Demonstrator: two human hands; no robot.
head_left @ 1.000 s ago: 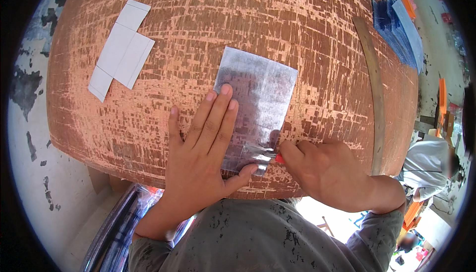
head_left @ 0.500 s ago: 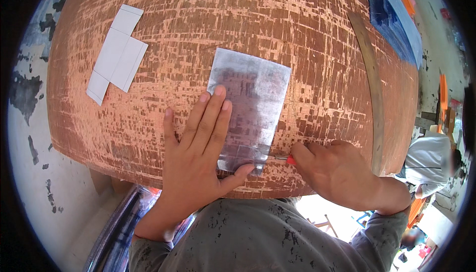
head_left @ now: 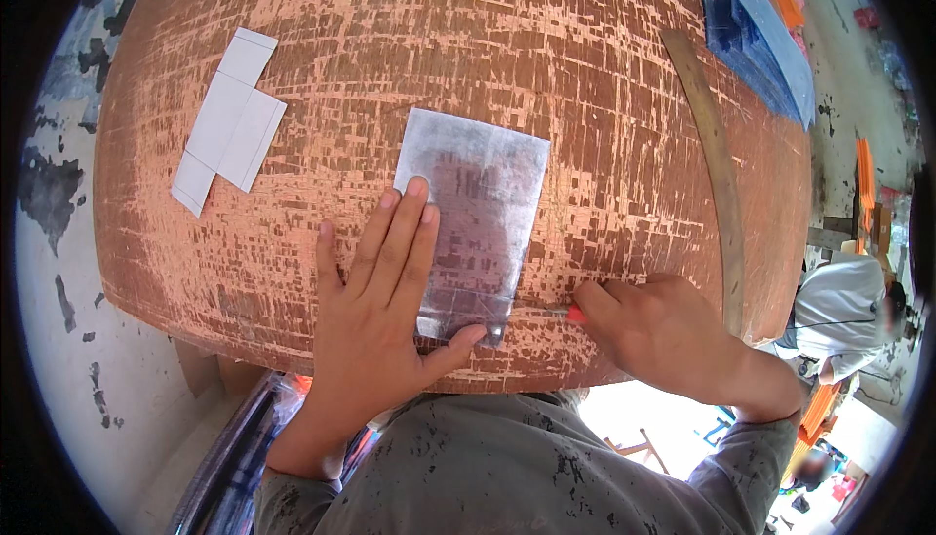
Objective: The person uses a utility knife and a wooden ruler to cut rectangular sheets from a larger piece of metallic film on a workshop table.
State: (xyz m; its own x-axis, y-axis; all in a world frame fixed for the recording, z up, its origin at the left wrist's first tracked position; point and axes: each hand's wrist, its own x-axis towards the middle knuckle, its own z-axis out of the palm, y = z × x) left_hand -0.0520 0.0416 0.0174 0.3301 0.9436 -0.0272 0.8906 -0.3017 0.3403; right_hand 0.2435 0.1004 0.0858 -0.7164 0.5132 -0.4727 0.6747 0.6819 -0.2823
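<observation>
A smoky, see-through plastic sheet (head_left: 487,194) lies flat on the worn wooden table. My left hand (head_left: 375,311) rests spread beside and over its left edge, fingertips on the sheet, with the thumb reaching across its near edge. To the sheet's right, my right hand (head_left: 673,325) is closed round a thin-bladed knife (head_left: 575,314). Only a bit of the knife's red handle and its narrow blade show; my fist hides the rest. The blade points left toward the sheet's lower right edge; I cannot tell whether it touches.
A white paper cutout (head_left: 222,128) with stepped sides and drawn lines lies at the left of the table (head_left: 546,57). A long brown strip (head_left: 717,164), like a ruler, runs down the right side. Blue sheets (head_left: 760,52) are stacked at the far right. Another person (head_left: 838,311) is at the right.
The whole view has shifted slightly. The blade has drawn back a little to the right from the sheet's lower edge; my left hand stays on the sheet.
</observation>
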